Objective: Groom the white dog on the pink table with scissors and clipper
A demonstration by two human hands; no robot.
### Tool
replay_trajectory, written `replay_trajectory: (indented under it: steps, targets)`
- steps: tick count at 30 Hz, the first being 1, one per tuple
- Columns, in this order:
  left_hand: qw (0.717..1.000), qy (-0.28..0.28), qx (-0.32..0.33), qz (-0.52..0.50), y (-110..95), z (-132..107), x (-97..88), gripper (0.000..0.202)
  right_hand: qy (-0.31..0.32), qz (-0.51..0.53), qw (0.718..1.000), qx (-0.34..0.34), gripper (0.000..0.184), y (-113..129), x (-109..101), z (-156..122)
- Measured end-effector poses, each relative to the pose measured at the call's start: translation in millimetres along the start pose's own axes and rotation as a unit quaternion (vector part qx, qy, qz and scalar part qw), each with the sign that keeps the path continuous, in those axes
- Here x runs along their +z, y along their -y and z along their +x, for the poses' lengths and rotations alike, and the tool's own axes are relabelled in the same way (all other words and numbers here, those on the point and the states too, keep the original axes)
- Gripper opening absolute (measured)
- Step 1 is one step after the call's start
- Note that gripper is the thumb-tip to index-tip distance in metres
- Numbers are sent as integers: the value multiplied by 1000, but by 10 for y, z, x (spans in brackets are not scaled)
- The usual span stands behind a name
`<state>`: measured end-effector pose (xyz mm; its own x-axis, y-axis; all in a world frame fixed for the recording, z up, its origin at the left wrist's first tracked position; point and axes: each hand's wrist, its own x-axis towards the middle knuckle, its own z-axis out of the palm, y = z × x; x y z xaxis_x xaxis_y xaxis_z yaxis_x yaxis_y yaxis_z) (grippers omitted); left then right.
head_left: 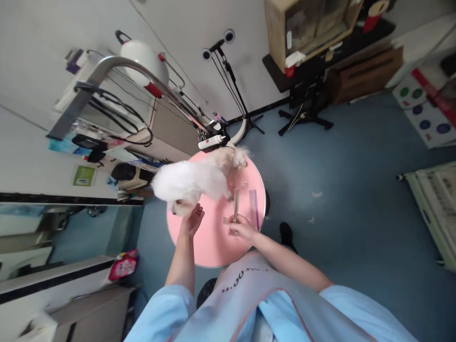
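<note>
A fluffy white dog (192,179) is on a round pink table (213,247), its head toward the left and its clipped, beige hind part toward the back right. My left hand (193,220) is at the dog's chin, palm turned up and fingers loosely curled and a little apart; contact with the fur is hard to make out. Over the table's right half, my right hand (244,230) holds a pair of scissors (236,205), blades pointing away from me toward the dog's legs. Beside it lies a comb (254,209) with a purple edge.
A curved metal grooming arm (131,64) with a black cord loop rises over the table's back left. A white bottle (211,142) stands at the back rim. A black lamp stand (235,83) and a wheeled base (302,118) are on the blue floor.
</note>
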<state>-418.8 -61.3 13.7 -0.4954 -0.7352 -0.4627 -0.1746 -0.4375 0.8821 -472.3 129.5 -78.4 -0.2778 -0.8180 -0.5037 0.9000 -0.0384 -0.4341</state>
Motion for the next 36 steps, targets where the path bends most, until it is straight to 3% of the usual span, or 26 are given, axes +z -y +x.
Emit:
replay_trajectory:
  steps: [4, 8, 11, 14, 17, 19, 22, 26, 29, 33, 36]
  targets:
    - [994, 0, 108, -36, 47, -191, -4, 27, -74, -163, 984, 15, 24, -37, -286, -265]
    - [972, -85, 206, 77, 2, -278, 215, 26, -62, -318, 945, 41, 21, 226, -327, -448]
    - [955, -25, 246, 165, -111, -349, 304, 34, -24, -427, 895, 123, 18, 583, -252, -587]
    - [937, 64, 287, 190, -230, -406, 313, 40, 47, -476, 842, 249, 21, 1049, -95, -744]
    - [933, 106, 306, 158, -307, -379, 297, 38, 130, -491, 782, 362, 54, 1535, 190, -806]
    - [925, 114, 336, 137, -337, -327, 276, 36, 140, -515, 739, 411, 53, 1801, 452, -755]
    - [910, 137, 368, 129, -378, -278, 218, 29, 134, -539, 697, 453, 53, 2044, 880, -570]
    - [908, 147, 374, 122, -422, -326, 128, 21, 72, -587, 650, 477, 48, 2111, 1251, -278]
    - [906, 147, 380, 117, -404, -374, 100, 19, 32, -631, 628, 454, 42, 2095, 1289, -134]
    - [906, 161, 376, 105, -331, -360, 114, 15, 9, -686, 578, 441, 42, 2071, 1269, -108]
    - [905, 177, 372, 109, -299, -336, 119, 12, -1, -680, 570, 461, 46, 2066, 1333, -131]
